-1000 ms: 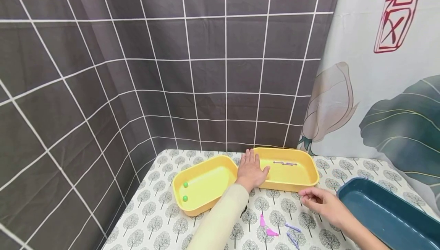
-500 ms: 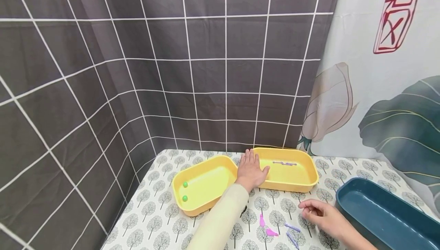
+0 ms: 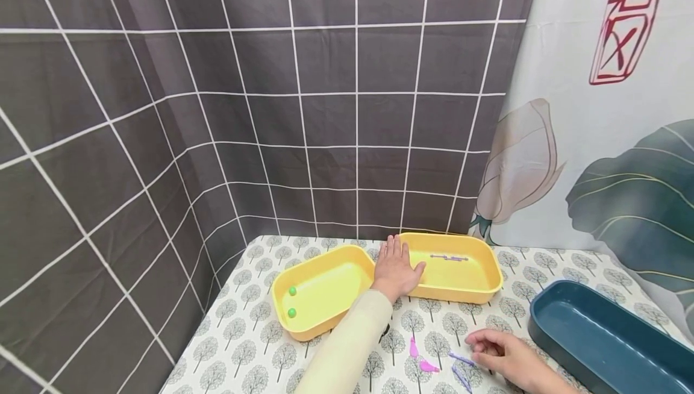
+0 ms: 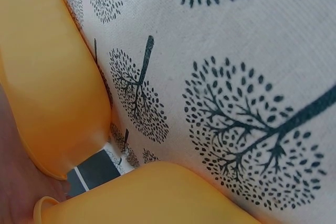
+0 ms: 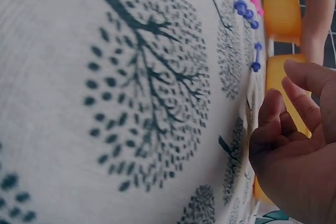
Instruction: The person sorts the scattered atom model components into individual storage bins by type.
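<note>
My left hand (image 3: 396, 268) lies palm down with straight fingers over the near left rim of the right-hand yellow tray (image 3: 455, 293), close beside the left-hand yellow tray (image 3: 309, 329). Two small purple bars (image 3: 447, 257) with knobbed ends lie inside the right-hand tray. Low over the cloth, my right hand (image 3: 504, 355) has loosely curled fingers and holds nothing. Its fingertips are right by a purple knobbed bar (image 3: 461, 358) on the cloth; another purple bar (image 3: 461, 378) lies just nearer. Two small pink pieces (image 3: 428, 367) sit to their left.
Two green balls (image 3: 292, 312) rest in the left-hand yellow tray. A long dark blue tray (image 3: 612, 334) stands at the right, next to the right forearm. Tree-print cloth (image 3: 238, 328) covers the table, with a dark grid curtain (image 3: 325, 123) behind.
My right hand has moved down and slightly left, away from the right-hand yellow tray toward the purple bars on the cloth. The left hand has stayed on the tray rim.
</note>
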`<control>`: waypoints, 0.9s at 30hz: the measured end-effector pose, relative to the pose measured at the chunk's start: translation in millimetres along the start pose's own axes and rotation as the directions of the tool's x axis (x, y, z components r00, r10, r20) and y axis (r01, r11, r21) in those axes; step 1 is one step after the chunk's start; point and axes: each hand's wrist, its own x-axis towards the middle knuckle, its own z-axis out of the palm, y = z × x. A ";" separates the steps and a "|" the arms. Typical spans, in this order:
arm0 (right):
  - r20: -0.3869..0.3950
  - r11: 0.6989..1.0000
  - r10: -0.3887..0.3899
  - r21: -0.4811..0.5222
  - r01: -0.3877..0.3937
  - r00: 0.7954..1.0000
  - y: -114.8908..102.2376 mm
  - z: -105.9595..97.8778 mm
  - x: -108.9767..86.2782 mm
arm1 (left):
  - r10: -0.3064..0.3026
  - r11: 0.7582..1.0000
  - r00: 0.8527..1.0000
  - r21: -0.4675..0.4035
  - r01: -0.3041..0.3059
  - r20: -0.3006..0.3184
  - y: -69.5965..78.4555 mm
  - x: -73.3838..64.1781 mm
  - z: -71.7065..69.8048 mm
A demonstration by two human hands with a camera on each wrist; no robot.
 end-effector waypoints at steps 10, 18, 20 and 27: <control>0.065 0.999 0.041 -0.038 -0.038 0.997 2.6 2.2 1.0 | 0.007 1.000 1.000 -0.022 -0.007 0.009 1.6 0.0 -1.0; 0.019 0.974 -0.073 -0.212 0.076 0.997 5.8 8.1 2.7 | 0.005 1.000 1.000 -0.005 -0.005 0.006 1.8 -0.2 -2.7; 0.004 0.963 -0.105 -0.249 0.103 0.994 6.4 10.2 3.2 | 0.005 1.000 1.000 0.001 -0.005 0.000 1.6 -1.4 -4.0; -0.007 0.963 -0.079 -0.261 0.075 0.997 5.1 12.9 4.5 | 0.000 1.000 1.000 0.008 0.000 0.001 1.1 -3.4 -4.8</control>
